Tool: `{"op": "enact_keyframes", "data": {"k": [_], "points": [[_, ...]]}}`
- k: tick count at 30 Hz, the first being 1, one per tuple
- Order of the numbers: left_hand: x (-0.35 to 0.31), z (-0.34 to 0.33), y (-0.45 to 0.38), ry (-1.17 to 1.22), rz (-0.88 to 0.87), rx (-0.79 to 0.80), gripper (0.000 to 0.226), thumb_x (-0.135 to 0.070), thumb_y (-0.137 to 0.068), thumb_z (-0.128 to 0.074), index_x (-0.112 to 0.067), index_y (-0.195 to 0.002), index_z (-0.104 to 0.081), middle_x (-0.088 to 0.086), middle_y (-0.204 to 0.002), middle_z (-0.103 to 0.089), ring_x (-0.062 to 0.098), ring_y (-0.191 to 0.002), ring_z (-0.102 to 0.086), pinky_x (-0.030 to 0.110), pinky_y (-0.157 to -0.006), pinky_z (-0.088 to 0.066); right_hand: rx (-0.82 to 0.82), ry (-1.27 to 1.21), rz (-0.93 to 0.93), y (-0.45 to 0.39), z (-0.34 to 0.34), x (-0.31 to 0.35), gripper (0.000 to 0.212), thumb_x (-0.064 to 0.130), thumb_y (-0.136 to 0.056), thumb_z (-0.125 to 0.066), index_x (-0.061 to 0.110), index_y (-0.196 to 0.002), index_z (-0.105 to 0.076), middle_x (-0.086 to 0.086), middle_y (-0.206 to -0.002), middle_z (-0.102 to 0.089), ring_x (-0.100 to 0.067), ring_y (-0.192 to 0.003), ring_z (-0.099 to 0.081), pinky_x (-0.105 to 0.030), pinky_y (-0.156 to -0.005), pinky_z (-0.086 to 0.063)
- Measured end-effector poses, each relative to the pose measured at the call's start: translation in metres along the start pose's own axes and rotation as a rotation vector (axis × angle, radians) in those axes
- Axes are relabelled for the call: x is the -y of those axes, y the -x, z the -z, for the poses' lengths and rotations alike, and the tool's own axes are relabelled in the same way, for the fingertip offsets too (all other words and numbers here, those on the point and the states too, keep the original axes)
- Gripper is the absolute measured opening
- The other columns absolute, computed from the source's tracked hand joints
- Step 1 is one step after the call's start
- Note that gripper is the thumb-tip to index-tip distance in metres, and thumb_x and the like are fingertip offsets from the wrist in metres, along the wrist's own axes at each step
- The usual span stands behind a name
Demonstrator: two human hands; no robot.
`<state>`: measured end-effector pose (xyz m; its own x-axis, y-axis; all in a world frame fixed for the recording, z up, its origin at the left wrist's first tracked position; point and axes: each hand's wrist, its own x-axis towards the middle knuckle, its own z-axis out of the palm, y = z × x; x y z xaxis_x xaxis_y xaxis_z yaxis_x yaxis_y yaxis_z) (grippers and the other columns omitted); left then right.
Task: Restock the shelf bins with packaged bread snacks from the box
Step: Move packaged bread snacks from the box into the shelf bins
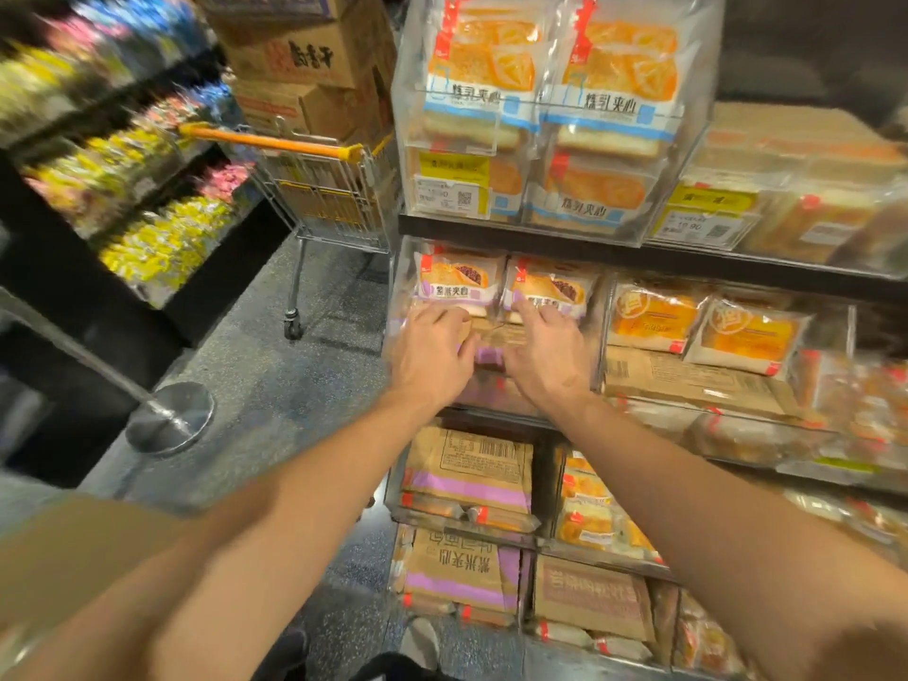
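Note:
Both my hands reach into a clear shelf bin (395, 307) on the middle shelf. My left hand (432, 351) rests on the packaged bread snacks lying in the bin, fingers bent over them. My right hand (545, 351) lies beside it with straight fingers touching a purple-labelled bread pack (550, 287). A second purple-labelled pack (457, 282) stands upright at the back, left of the first. A blurred brown box (73, 548) sits at the lower left, by my left arm.
Orange-labelled bread packs (545, 66) fill the bin above. Other bread bins (702, 331) lie to the right and below. A shopping cart (324, 189) with stacked cartons stands left of the shelf. A metal post base (169, 417) sits on the floor. Candy shelves (123, 179) line the left.

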<state>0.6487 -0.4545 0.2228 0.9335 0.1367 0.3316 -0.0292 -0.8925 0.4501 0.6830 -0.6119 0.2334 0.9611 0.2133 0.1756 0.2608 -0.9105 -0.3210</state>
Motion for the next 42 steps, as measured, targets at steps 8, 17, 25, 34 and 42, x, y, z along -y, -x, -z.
{"op": "enact_keyframes", "data": {"k": [8, 17, 25, 34, 42], "points": [[0.019, 0.020, 0.188, 0.054, 0.355, -0.154, 0.036, -0.039, -0.091, -0.052, -0.014, -0.113, -0.066, 0.005, -0.113, -0.062, 0.028, -0.101, -0.059, 0.041, -0.085, -0.048, 0.175, -0.037, 0.281, 0.121, -0.026, 0.039, 0.046, 0.030, -0.081, -0.065, 0.023, -0.126, -0.055, -0.008, -0.126, -0.055, -0.035, -0.116, -0.048, -0.046, -0.090, -0.046], [0.071, 0.079, 0.434, 0.123, 0.923, -0.086, 0.045, -0.041, -0.095, -0.057, -0.017, -0.134, -0.057, 0.009, -0.132, -0.059, 0.030, -0.120, -0.055, 0.034, -0.096, -0.043, 0.508, -0.043, 0.559, 0.297, -0.100, 0.141, 0.054, 0.030, -0.085, -0.063, 0.024, -0.137, -0.051, -0.009, -0.132, -0.052, -0.035, -0.121, -0.049, -0.046, -0.098, -0.045], [0.148, 0.181, 0.653, 0.037, 1.200, -0.150, 0.049, -0.043, -0.100, -0.052, -0.019, -0.143, -0.048, 0.011, -0.142, -0.053, 0.029, -0.126, -0.052, 0.036, -0.101, -0.042, 0.689, -0.024, 0.805, 0.490, -0.156, 0.304, 0.053, 0.036, -0.085, -0.066, 0.021, -0.134, -0.052, -0.011, -0.124, -0.055, -0.035, -0.112, -0.054, -0.043, -0.088, -0.050], [0.247, 0.288, 0.805, -0.071, 1.366, -0.098, 0.048, -0.046, -0.096, -0.052, -0.023, -0.139, -0.051, 0.009, -0.131, -0.060, 0.031, -0.118, -0.057, 0.038, -0.092, -0.047, 0.869, -0.105, 0.895, 0.626, -0.194, 0.464, 0.059, 0.035, -0.084, -0.067, 0.024, -0.139, -0.048, -0.012, -0.128, -0.053, -0.036, -0.112, -0.057, -0.047, -0.089, -0.054], [0.342, 0.310, 0.827, 0.013, 1.471, -0.120, 0.053, -0.046, -0.095, -0.055, -0.022, -0.142, -0.048, 0.011, -0.137, -0.056, 0.031, -0.123, -0.053, 0.037, -0.099, -0.043, 0.988, -0.204, 0.738, 0.632, -0.268, 0.563, 0.043, 0.031, -0.089, -0.068, 0.020, -0.129, -0.055, -0.007, -0.116, -0.056, -0.026, -0.104, -0.057, -0.031, -0.091, -0.048]]}}
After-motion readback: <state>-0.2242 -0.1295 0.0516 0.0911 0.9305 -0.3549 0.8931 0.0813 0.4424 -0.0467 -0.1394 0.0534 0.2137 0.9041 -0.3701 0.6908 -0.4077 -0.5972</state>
